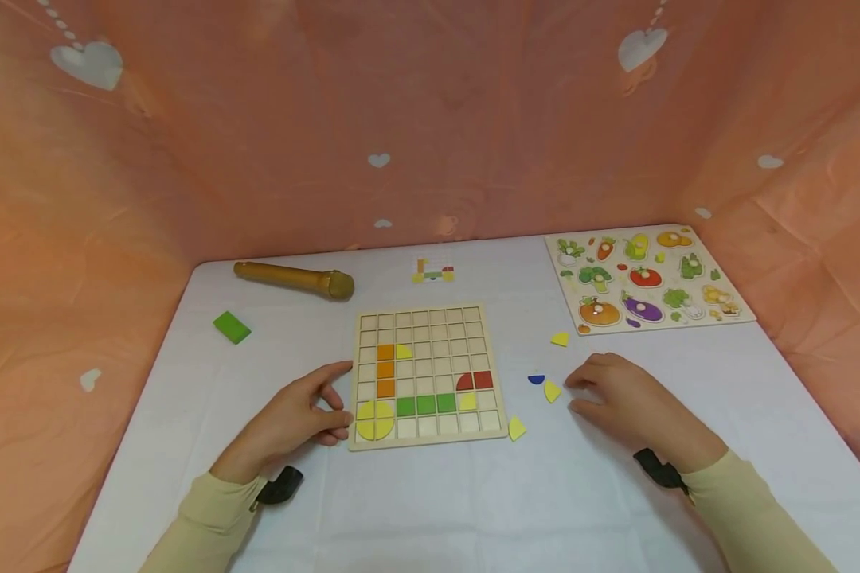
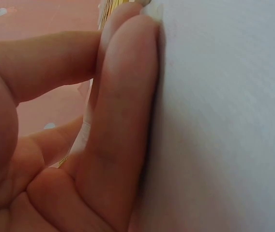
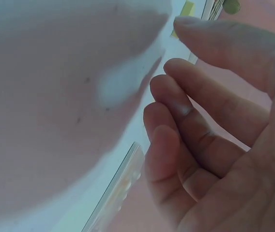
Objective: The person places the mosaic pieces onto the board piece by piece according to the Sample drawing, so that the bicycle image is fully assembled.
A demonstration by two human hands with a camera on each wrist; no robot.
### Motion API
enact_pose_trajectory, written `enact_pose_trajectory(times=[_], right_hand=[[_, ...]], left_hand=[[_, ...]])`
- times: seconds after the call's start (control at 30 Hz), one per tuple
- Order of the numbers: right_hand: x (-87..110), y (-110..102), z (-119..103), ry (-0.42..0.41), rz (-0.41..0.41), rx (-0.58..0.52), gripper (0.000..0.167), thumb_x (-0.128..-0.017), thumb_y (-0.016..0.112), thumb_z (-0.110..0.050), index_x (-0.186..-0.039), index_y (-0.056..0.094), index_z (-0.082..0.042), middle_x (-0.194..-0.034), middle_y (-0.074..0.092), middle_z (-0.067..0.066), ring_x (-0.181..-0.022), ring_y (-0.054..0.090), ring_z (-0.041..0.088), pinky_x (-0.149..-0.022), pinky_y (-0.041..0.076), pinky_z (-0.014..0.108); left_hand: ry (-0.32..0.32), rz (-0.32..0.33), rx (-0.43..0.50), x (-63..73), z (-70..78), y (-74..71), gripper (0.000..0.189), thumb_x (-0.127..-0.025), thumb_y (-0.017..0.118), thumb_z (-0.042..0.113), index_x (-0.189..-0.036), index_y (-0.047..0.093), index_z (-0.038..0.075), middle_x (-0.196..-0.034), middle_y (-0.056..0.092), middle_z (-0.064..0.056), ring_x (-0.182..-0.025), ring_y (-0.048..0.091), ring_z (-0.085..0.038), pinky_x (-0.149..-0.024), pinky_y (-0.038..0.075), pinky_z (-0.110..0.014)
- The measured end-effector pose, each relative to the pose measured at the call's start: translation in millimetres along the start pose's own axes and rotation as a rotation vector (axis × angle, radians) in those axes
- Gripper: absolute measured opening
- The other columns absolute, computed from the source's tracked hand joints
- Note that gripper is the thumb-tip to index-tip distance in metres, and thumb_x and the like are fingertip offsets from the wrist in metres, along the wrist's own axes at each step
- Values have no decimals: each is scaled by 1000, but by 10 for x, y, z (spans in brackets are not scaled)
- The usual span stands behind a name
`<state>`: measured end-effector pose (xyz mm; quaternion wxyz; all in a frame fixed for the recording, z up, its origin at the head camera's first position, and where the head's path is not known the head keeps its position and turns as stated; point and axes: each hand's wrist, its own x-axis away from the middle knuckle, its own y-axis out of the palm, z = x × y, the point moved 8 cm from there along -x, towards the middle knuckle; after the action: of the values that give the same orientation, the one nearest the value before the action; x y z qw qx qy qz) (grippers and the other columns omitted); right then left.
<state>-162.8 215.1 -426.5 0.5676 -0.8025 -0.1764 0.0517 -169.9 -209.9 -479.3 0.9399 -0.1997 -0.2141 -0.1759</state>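
A wooden grid board [image 1: 417,317] lies mid-table, with orange, green, red and yellow pieces set in its cells. At its left edge rests my left hand [image 1: 302,410], fingertips against the frame; in the left wrist view the fingers [image 2: 128,87] lie low along the white cloth. My right hand [image 1: 619,402] hovers just right of a yellow quarter-circle piece [image 1: 552,391], its fingers loosely bent and holding nothing. Close by lie a blue half-circle piece [image 1: 536,380] and more yellow quarter-circle pieces, one farther back [image 1: 560,340] and one beside the board's lower right corner [image 1: 517,429].
A small pattern card [image 1: 433,269] lies behind the board. Back left is a gold microphone [image 1: 294,278], with a green block [image 1: 232,327] nearer. A vegetable knob puzzle [image 1: 648,278] occupies the back right. Pink curtain [image 1: 430,119] encloses the table's back and sides.
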Motion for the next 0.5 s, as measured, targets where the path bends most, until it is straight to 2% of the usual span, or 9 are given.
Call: enact_pose_trajectory(times=[0.3, 0.5], right_hand=[[-16, -50, 26, 1, 35, 11, 21, -93, 86, -21, -110, 82, -11, -104, 73, 0, -104, 68, 23, -97, 63, 52], [-141, -142, 93, 7, 68, 18, 23, -94, 84, -18, -115, 80, -7, -111, 75, 8, -110, 69, 30, -100, 61, 56]], left_hand=[[-6, 5, 0, 3, -2, -4, 85, -95, 82, 6, -167, 39, 19, -115, 55, -18, -81, 76, -21, -70, 68, -30], [1, 2, 8, 2, -8, 4, 85, -95, 81, 6, -167, 39, 19, -114, 55, -18, -81, 76, -22, -70, 68, -30]])
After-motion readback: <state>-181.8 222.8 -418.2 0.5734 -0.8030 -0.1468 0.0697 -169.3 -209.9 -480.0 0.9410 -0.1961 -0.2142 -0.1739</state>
